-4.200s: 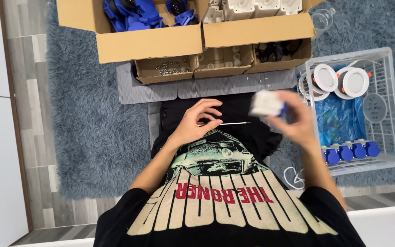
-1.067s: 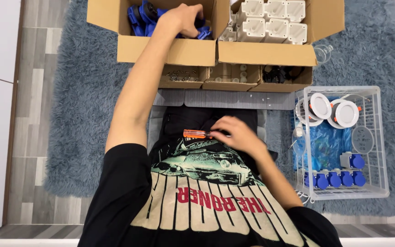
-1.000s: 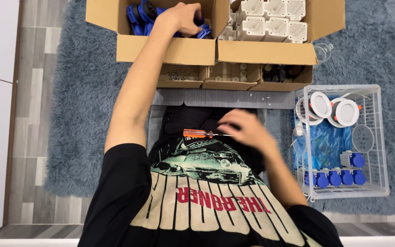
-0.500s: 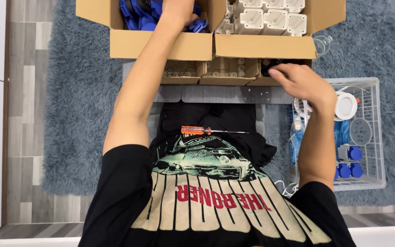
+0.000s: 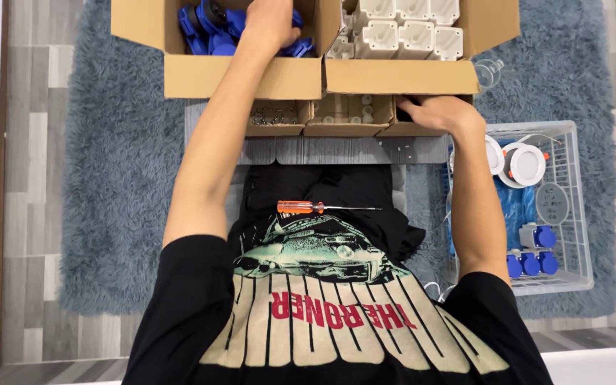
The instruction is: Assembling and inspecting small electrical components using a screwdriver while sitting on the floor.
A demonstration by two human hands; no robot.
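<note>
My left hand (image 5: 272, 25) reaches far forward into a large cardboard box (image 5: 240, 75) filled with blue plastic parts (image 5: 204, 28). Its fingers are down among the parts and hidden. My right hand (image 5: 440, 114) rests at the rightmost of three small open cardboard boxes (image 5: 422, 130), with its fingertips inside the dark opening. Whether it holds anything does not show. A screwdriver with an orange handle (image 5: 306, 207) lies across my lap, apart from both hands.
A second large box (image 5: 408, 71) holds white plastic housings (image 5: 408, 32). The two other small boxes (image 5: 276, 117) hold small hardware. A grey ridged mat (image 5: 351, 150) lies under them. At the right stands a white wire basket (image 5: 572, 281) with blue plugs and round white fittings. A shaggy blue rug (image 5: 122, 178) covers the floor.
The screwdriver was laid on my lap. My right hand left it and moved up and right to the small box. My left hand stayed in the box of blue parts.
</note>
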